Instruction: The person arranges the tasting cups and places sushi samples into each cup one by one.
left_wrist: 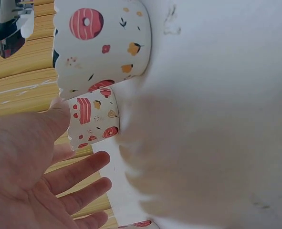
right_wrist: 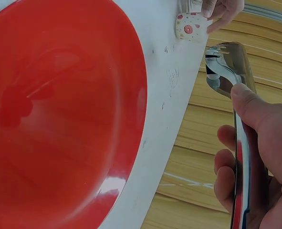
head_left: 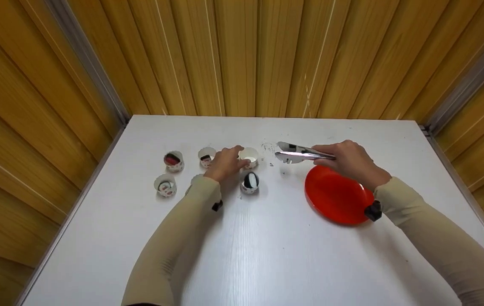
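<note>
My left hand [head_left: 226, 162] holds a paper baking cup [head_left: 250, 158] by its left side, thumb and index finger on either side; its other fingers extend straight in the left wrist view. This cup [left_wrist: 94, 118] is white with printed pink cakes and flowers. My right hand [head_left: 349, 160] grips metal tongs [head_left: 305, 154] above the table, right of that cup. Between the tongs' heads a dark and white patch shows; whether it is a held piece or a reflection, I cannot tell. A nearer baking cup [head_left: 250, 190] contains a black-and-white piece.
Left of my hand stand more baking cups: one with a red and black piece [head_left: 172, 159], one with a white and red piece [head_left: 165, 187], and one behind [head_left: 206, 155]. A red plate [head_left: 337, 197] lies under my right wrist. Wood-panelled walls [head_left: 242, 59] enclose the white table [head_left: 263, 255].
</note>
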A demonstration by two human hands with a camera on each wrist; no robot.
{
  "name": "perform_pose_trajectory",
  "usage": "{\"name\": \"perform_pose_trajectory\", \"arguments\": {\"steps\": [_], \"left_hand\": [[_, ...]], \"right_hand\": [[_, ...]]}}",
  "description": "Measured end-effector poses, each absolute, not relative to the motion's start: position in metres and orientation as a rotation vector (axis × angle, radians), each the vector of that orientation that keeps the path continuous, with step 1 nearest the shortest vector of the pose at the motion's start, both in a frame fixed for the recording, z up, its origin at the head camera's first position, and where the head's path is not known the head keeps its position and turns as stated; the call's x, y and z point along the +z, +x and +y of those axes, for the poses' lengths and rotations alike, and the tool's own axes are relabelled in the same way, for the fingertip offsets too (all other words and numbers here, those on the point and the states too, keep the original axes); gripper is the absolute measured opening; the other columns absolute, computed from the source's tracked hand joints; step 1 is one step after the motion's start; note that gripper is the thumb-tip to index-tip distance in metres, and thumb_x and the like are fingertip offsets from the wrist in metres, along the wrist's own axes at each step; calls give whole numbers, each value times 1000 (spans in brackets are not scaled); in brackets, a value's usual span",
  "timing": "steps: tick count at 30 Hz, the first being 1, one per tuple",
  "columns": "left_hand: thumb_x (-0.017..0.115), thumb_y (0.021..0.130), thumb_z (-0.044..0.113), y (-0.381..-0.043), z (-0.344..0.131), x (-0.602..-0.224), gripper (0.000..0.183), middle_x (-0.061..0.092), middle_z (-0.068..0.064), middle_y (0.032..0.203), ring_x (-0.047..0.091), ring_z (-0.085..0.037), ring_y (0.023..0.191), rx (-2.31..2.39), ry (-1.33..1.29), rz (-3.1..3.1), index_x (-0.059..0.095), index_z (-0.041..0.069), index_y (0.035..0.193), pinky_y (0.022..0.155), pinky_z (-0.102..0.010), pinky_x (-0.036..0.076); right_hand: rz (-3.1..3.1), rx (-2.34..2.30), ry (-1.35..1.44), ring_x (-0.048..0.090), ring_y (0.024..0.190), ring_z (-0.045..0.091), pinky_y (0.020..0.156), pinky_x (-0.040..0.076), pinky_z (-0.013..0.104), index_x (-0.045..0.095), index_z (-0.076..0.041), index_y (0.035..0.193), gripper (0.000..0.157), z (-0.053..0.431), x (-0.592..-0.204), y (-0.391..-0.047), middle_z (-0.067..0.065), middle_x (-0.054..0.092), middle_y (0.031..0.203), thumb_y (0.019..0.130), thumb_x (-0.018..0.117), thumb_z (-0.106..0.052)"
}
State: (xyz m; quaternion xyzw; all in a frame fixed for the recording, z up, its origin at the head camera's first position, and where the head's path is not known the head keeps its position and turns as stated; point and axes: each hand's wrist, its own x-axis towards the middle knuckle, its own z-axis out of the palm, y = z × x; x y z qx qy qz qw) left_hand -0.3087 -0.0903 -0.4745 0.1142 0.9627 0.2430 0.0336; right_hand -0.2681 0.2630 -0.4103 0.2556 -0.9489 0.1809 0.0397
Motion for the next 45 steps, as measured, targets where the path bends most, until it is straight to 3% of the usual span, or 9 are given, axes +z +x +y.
{"name": "perform_pose_trajectory", "arguments": {"steps": [13, 24, 34, 45], "left_hand": [[68, 100, 36, -310, -89, -475, 52, 68, -12, 131, 67, -27, 114, 753, 346, 2954, 59, 8, 143, 97, -40, 53], [70, 100, 36, -310, -91, -475, 53, 70, -15, 127, 69, -27, 112, 759, 406, 2999, 59, 6, 143, 94, -41, 54], [70, 99, 36, -309, -91, -476, 54, 70, -15, 127, 69, -27, 113, 772, 348, 2973, 58, 7, 144, 94, -41, 54], [69, 99, 38, -310, -92, -477, 51, 71, -15, 123, 69, -28, 109, 763, 350, 2969, 61, 6, 138, 92, -42, 54]], "right_hand": [[-2971, 554, 785, 61, 80, 23, 66, 47, 35, 70, -23, 135, 41, 225, -410, -288, 5, 78, 107, 95, 77, -25], [-2947, 500, 778, 58, 76, 22, 65, 46, 35, 72, -25, 133, 40, 199, -411, -300, 2, 78, 99, 94, 78, -28], [-2974, 510, 787, 58, 78, 23, 67, 47, 37, 70, -22, 135, 42, 182, -418, -307, 7, 77, 111, 94, 77, -30], [-2994, 561, 769, 61, 84, 22, 71, 50, 37, 71, -26, 133, 41, 172, -422, -311, 3, 77, 112, 94, 77, -33]]}}
